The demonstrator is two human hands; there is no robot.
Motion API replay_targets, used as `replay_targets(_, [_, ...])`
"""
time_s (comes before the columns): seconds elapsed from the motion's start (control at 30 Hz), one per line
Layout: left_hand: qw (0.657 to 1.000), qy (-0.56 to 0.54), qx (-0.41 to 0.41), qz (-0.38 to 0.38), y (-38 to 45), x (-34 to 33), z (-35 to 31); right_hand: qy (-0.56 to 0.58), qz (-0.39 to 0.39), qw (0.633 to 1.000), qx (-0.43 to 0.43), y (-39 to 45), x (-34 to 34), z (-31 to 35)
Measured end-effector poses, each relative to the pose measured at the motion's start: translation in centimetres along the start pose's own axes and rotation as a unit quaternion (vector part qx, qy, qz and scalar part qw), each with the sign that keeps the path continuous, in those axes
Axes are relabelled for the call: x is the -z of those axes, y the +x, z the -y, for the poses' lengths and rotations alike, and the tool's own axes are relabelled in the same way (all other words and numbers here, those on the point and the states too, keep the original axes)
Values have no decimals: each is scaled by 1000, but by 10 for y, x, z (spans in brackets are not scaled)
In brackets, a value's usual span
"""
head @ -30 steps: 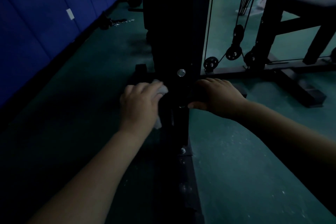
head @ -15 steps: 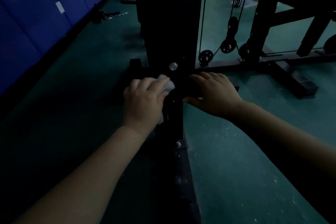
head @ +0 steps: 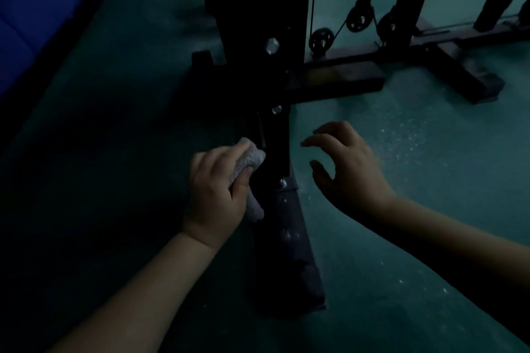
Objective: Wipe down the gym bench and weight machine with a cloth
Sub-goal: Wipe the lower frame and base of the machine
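Low down, nubbly grey cloth [head: 249,158] against matte black machine post [head: 276,135]

The scene was dim. The left hand [head: 213,195] gripped a crumpled grey cloth [head: 250,162] and pressed it against the black upright post [head: 276,135] of the weight machine, low near its base. The right hand [head: 348,169] hovered at 3 o'clock from the post, fingers spread and loosely curled, holding nothing and apart from the frame. 3 pulleys [head: 357,18] with cables sat toward 1 o'clock. A green floor [head: 401,209] lay beneath, and a blue padded wall [head: 34,8] stood at 10 o'clock.
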State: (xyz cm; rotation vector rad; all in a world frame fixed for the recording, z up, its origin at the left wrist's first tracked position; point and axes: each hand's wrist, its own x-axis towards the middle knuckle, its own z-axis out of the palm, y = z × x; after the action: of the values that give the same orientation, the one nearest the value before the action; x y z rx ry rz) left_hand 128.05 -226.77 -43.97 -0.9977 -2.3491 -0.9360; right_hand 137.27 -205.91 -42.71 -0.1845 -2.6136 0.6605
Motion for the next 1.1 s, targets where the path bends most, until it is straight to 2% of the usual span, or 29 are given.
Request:
replay_targets(0.1, [982,-19,147,114,-42,-18,21,39,148,978,-144,-37,-34,-26])
replay_targets(0.2, [948,-14,249,196,-73,-40,38,21,349,902,-255,-81,-77,-51])
replay_targets(0.27, [935,-14,271,228,-88,-54,40,22,416,866,-277,-111,-102,-59])
replay_targets(0.4, [927,-35,277,252,-109,-78,37,106,416,860,-276,-162,-118,-58])
replay_targets(0.5, [935,-40,250,249,-120,-96,35,96,407,882,-218,-183,-125,-60])
replay_targets(0.57, [941,-45,230,245,-124,-111,28,92,382,898,-195,-190,-134,-64])
replay_targets(0.63, [936,-79,205,274,-130,-125,18,101,353,909,-197,-193,-140,-66])
replay_targets(0.73, [941,-79,133,303,-133,-142,29,111,344,912,-195,-192,-141,-68])
replay_targets(0.8, [947,-43,159,274,-119,-150,49,116,350,910,-191,-192,-142,-70])
replay_targets(0.87, [948,-56,193,247,-104,-151,56,118,351,908,-194,-192,-144,-72])
replay_targets(0.9, [954,-68,149,251,-102,-151,52,119,349,910,-191,-192,-144,-73])
replay_targets(0.93, [956,-73,71,275,-105,-148,46,119,350,910,-189,-190,-144,-73])
replay_targets(1.0, [934,-95,-44,342,-122,-145,35,119,354,909,-183,-187,-143,-74])
replay_targets(1.03, [925,-104,-50,361,-126,-147,34,119,355,909,-181,-185,-142,-75])
replay_targets(1.1, [938,-86,14,336,-115,-160,40,120,363,907,-176,-182,-141,-75])
